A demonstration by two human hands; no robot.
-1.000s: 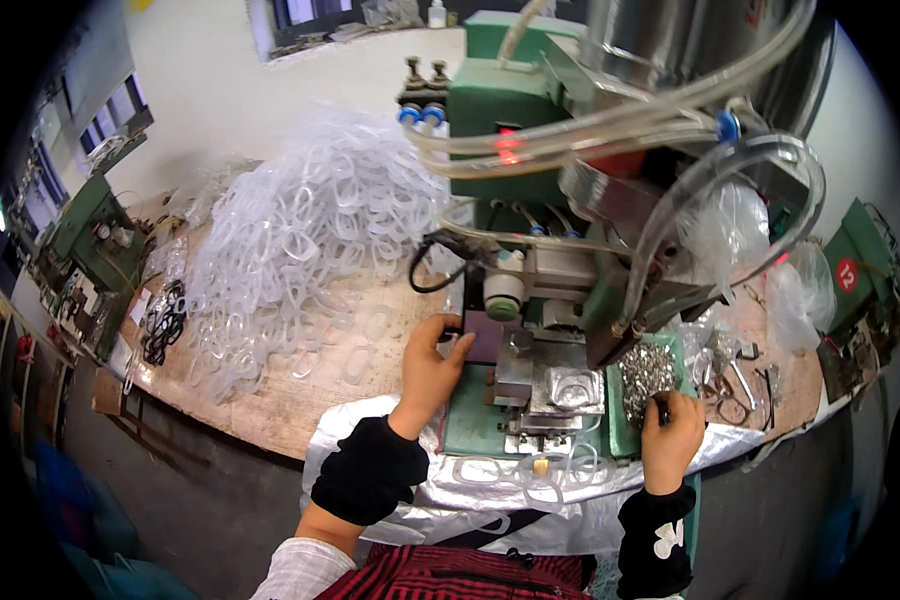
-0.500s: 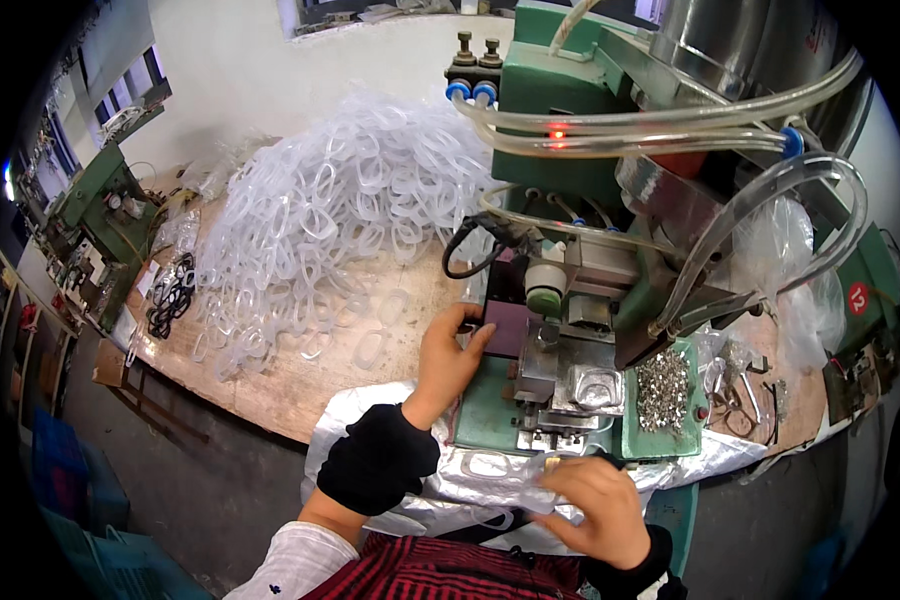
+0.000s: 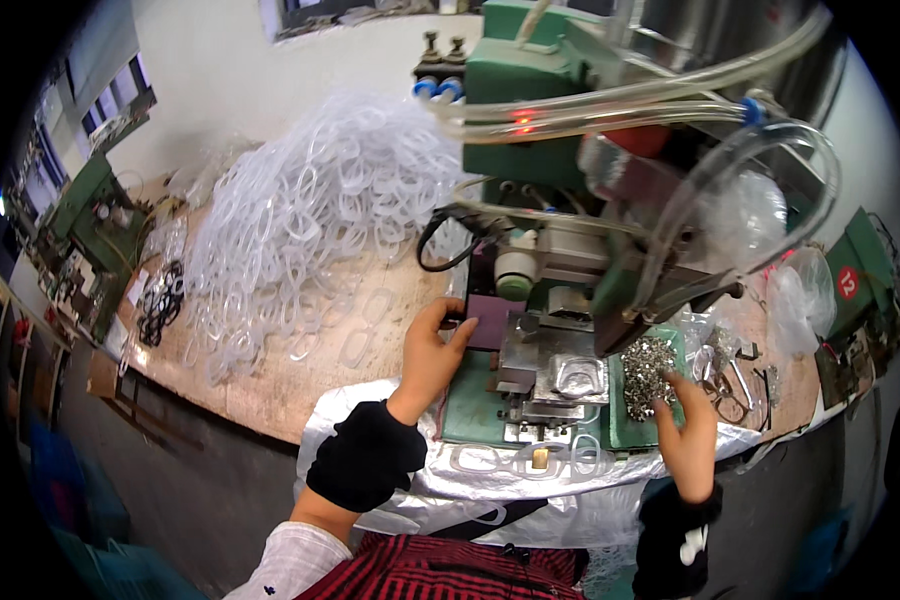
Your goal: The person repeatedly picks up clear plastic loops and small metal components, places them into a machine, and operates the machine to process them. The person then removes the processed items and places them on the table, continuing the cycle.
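Observation:
My left hand (image 3: 432,355) rests at the left edge of the green machine, thumb and fingers apart beside a purple block (image 3: 489,323). It holds nothing that I can see. My right hand (image 3: 686,430) is at a green tray (image 3: 626,432), thumb and forefinger spread over the small shiny metal pieces (image 3: 645,372) in it. A metal fixture (image 3: 577,376) with a shaped recess sits on the machine bed between my hands. Clear plastic loop-shaped pieces (image 3: 476,459) lie on the silver sheet in front, near a small brass-coloured block (image 3: 540,458).
A large heap of clear plastic loops (image 3: 320,190) covers the wooden table on the left. Clear hoses (image 3: 610,120) cross the green machine head (image 3: 520,80). Right of the tray lie scissors (image 3: 730,400) and a clear plastic bag (image 3: 800,300). Black loops (image 3: 160,305) lie far left.
My right hand has left the clear plastic piece in front of the machine and moved right and up to the tray. My left hand stays by the purple block. The view has shifted slightly.

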